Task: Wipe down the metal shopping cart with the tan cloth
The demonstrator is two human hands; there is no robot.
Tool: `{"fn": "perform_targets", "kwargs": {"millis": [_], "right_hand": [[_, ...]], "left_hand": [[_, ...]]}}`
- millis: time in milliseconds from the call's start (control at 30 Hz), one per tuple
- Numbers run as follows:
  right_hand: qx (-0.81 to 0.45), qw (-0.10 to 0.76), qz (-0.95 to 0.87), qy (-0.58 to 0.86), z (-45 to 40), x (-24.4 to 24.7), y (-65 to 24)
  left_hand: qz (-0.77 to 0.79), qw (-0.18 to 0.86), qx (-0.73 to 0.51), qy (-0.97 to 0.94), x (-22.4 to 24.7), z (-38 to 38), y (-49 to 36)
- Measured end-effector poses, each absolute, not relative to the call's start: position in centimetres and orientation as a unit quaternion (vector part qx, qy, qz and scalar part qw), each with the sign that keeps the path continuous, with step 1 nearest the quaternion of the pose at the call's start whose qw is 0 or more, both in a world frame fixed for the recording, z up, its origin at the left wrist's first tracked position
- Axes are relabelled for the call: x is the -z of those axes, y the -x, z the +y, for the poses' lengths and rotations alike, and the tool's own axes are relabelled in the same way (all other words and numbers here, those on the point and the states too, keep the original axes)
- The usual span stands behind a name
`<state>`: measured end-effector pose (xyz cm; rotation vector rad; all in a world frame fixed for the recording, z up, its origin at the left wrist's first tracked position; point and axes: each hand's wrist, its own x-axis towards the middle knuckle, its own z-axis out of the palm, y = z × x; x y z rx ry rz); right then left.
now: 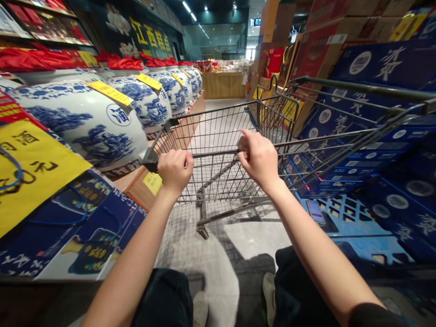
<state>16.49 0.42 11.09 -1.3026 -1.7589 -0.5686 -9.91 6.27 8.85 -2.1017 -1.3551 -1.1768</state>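
A dark wire shopping cart stands sideways across the aisle in front of me, its long handle bar off to the right. My left hand is closed round the near top rail, close to the black corner piece at the cart's left end. Farther right on that same rail, my right hand is closed with its thumb uppermost. Through the wires of the basket I see floor tiles and no goods. One caster shows below the frame.
Large blue-and-white jars with red cloth tops line the left side, beside navy boxes. Stacked blue cartons rise at right. A phone lies near a light-blue plastic pallet. A wooden counter stands at the back.
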Motion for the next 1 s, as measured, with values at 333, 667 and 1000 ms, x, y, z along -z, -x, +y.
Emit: {"fn": "perform_targets", "kwargs": {"millis": [333, 667, 1000], "right_hand": [[0.21, 0.388, -0.749, 0.495, -0.2, -11.4, -14.7], [0.216, 0.383, -0.733, 0.519, -0.5, -11.7, -14.4], [0.214, 0.414, -0.678, 0.568, 0.1, -11.5, -15.1]], "left_hand": [[-0.482, 0.202, 0.434, 0.734, -8.4, 6.5, 9.7], [-0.467, 0.213, 0.428, 0.744, -8.7, 6.1, 9.9], [-0.464, 0.213, 0.433, 0.742, -8.5, 6.1, 10.2]]}}
